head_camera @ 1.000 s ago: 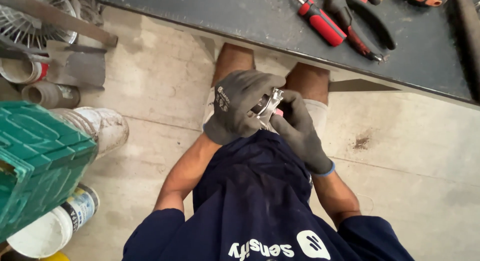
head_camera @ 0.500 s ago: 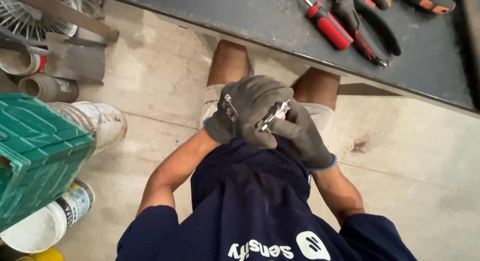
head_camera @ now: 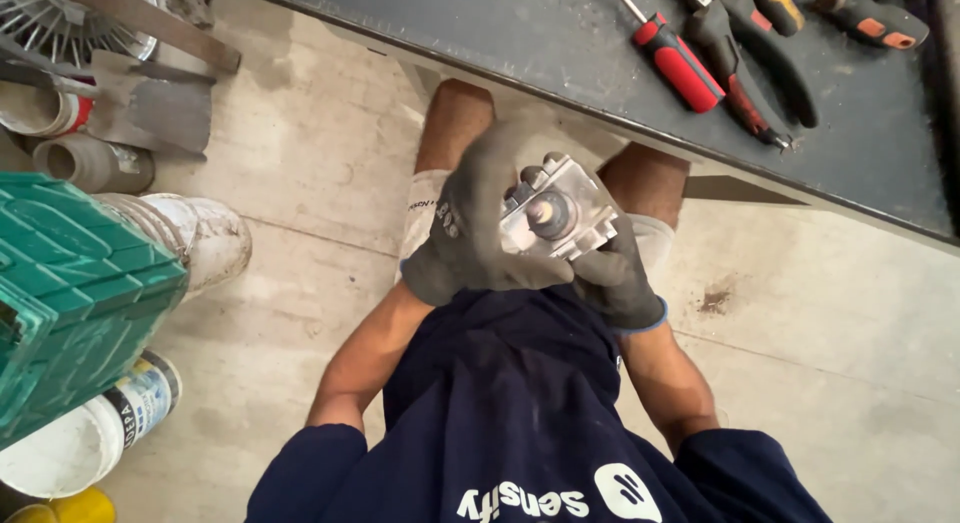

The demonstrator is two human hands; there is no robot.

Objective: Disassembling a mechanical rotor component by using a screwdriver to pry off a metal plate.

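Left hand [head_camera: 470, 233], grey glove, wraps the left edge of the small silvery cast-metal bracket with a round centre boss [head_camera: 555, 218], fingers closed on it. Right hand [head_camera: 615, 273] pinches its lower right corner. Bracket sits above the lap. Looks rigid, dense, sharp-cornered: grip flat edges, not the boss.

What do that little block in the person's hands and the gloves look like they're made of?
The small block looks like bare metal, perhaps aluminium: pale silvery grey, flat machined-looking faces, dull shine, with a darker round part in its middle. The gloves on the left hand and right hand look like dark grey knitted fabric, matte, possibly coated on the palms; the right cuff has a blue edge.
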